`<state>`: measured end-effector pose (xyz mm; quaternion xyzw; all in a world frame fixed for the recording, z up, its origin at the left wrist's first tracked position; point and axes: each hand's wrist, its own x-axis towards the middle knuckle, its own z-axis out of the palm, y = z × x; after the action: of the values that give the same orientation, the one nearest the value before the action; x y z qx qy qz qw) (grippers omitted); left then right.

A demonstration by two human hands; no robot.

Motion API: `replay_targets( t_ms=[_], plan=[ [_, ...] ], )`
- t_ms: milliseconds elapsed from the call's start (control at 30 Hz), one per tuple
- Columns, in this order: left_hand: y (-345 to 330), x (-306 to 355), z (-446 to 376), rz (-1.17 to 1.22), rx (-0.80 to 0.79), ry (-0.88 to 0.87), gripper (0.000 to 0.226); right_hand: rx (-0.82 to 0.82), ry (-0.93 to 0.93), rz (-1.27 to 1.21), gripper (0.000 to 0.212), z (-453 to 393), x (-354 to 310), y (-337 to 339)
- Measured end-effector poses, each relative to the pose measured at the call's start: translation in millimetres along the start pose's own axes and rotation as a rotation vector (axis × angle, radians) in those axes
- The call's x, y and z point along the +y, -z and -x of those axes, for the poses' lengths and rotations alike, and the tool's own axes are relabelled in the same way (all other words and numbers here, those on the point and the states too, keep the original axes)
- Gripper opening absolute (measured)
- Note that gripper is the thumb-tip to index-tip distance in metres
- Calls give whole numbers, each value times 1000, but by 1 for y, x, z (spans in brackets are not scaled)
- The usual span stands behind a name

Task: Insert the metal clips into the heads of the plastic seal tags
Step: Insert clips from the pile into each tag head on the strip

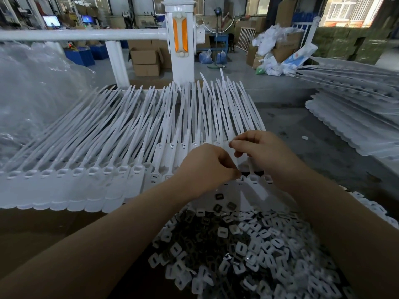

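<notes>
Two hands work one sheet of joined seal tags [121, 160]: left hand [207, 169] and right hand [263, 152] pinch tag heads above one heap of clips [248, 251].

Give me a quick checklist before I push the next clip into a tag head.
1. Clip pile within reach, just below both hands: ok.
2. Tags lined up in a row, heads toward me: ok.
3. Left hand fingers pinched together: ok; clip between them: cannot tell.
4. Right hand fingers curled over the tag heads: ok.
5. Clip lined up with a head slot: cannot tell, hands hide it.
</notes>
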<state>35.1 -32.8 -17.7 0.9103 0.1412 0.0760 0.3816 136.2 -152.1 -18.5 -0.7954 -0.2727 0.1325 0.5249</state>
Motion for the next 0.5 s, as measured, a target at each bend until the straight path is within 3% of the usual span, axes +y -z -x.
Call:
replay_targets(
  t_ms=[500],
  plan=[
    [-4,0,0,-80,-44,-39,14,-9,4,7,11,0,0,-1]
  ],
)
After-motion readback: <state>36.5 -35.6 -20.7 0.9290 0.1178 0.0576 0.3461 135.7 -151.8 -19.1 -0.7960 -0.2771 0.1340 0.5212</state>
